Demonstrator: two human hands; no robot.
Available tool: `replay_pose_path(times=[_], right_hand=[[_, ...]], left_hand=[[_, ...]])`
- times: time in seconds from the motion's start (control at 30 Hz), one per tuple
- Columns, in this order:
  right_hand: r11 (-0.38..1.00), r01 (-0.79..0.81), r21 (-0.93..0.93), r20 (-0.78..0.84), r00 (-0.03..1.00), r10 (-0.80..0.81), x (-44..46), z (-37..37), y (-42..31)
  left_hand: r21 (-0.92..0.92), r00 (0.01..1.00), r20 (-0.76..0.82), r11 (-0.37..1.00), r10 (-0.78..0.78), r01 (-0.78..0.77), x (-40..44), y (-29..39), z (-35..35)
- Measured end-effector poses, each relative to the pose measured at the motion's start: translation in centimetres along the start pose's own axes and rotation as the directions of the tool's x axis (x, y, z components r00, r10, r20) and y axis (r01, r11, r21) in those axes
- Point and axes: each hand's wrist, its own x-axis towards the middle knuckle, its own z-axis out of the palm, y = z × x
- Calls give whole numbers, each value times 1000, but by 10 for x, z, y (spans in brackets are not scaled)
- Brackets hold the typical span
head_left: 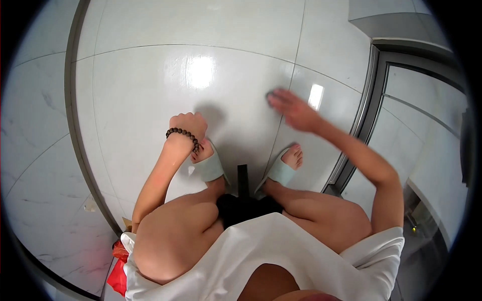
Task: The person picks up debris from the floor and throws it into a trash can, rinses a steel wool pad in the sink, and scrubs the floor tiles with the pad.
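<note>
My left hand [189, 123] is closed in a fist above the left slipper, its back toward me; nothing shows in it. A dark brown bead bracelet [182, 131] circles that wrist. Out to the front right, my right hand [296, 109] reaches over the pale glossy tile floor [236, 85], slightly blurred. Its fingertips are closed on a small dark object [271, 95], mostly covered by the fingers, so its kind is unclear. I cannot tell whether it touches the tile.
Pale green slippers [208, 169] are on my feet, which are apart on the tiles. A grey metal strip [75, 100] runs along the left side. At right stands a dark-framed glass door [384, 75]. Something red [117, 276] lies at lower left.
</note>
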Motion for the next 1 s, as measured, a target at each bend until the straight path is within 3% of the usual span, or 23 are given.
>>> replay_pose_path(times=[0.1,0.17,0.23,0.33,0.47,0.5,0.57,0.6,0.7,0.73,0.8,0.9,1.0], right_hand=[[998,57,19,29,998,-58,3,14,-43],[997,71,15,-17,997,-71,9,20,-28],[986,88,144,-109,991,-72,22,10,9],[986,-167,-20,-375,915,147,61,-4,83],[924,-327,-198,-523,832,183,106,-14,82],[956,-293,-36,-498,834,237,108,-5,59],[994,-112,2,-415,904,102,107,20,4],[984,-52,169,-377,919,114,100,49,-25],[992,127,-7,-153,980,-126,73,53,-97],[994,110,-8,-153,982,-110,67,51,-96],[985,47,165,-210,978,-12,51,48,-88],[986,-114,122,-361,920,151,30,35,-25],[936,-351,10,-586,757,290,4,7,69]], left_hand=[[18,999,44,1000,3,-4,-4,8,-6],[39,1000,8,999,16,-17,-1,11,-7],[58,999,-23,998,28,-26,-6,11,-13],[46,998,-55,999,21,-19,2,14,-5],[48,1000,-12,999,-1,2,4,17,-3],[57,1000,-10,998,-1,2,2,18,-5],[64,1000,-25,998,14,-12,1,20,-10],[66,999,-29,998,18,-16,1,19,-11],[56,1000,-11,998,25,-25,2,23,-10],[52,999,-29,998,20,-18,1,25,-12],[55,998,-51,998,32,-30,1,27,-12],[-4,998,-69,1000,9,-9,1,32,-13],[7,999,-51,1000,-2,2,3,37,-14]])
